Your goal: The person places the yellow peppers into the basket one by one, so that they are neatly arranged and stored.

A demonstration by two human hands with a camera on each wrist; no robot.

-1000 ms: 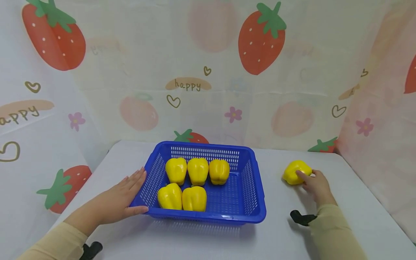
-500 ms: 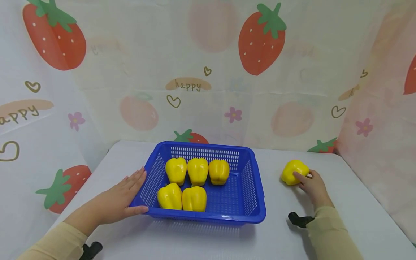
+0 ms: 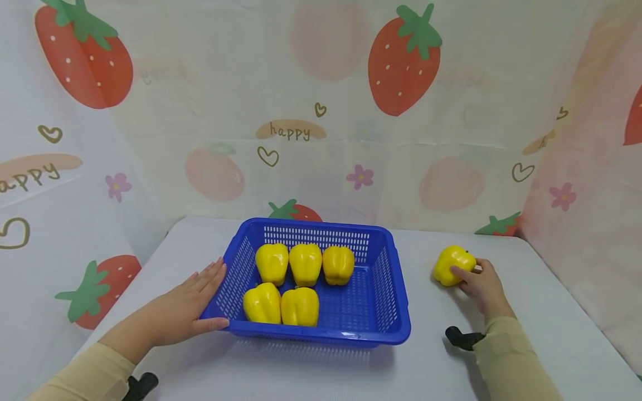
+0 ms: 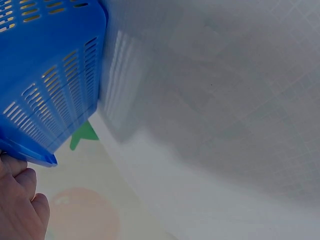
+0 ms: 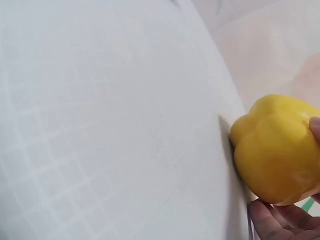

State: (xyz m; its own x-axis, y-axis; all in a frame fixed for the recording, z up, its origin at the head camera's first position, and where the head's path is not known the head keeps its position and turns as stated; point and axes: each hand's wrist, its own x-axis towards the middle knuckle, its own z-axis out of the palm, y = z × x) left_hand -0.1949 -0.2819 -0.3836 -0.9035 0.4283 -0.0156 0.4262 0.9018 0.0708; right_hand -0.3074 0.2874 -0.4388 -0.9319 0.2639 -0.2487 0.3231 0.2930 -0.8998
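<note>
My right hand (image 3: 482,287) holds a glossy yellow bell pepper (image 3: 452,266) at the right of the table, thumb on its near side. In the right wrist view the pepper (image 5: 277,150) is close to the white surface, with fingertips (image 5: 262,215) beneath it; whether it touches the surface I cannot tell. A blue plastic basket (image 3: 358,334) stands in the middle, with several yellow bell peppers (image 3: 305,264) in two rows inside. On its left rim rests my left hand (image 3: 183,306), fingers straight. The left wrist view has the basket's slotted outer wall (image 4: 50,65) above curled-looking fingers (image 4: 27,182).
The white table (image 3: 301,379) has a patterned cloth backdrop (image 3: 225,94) with strawberries behind it and at both sides. Inside the basket, bare slotted floor (image 3: 351,303) shows at the right. A black piece (image 3: 463,338) sticks out at the right sleeve.
My right hand and its bell pepper have shifted slightly left, and the pepper has turned a little, its stem end tilting up. The left hand and basket stay put.
</note>
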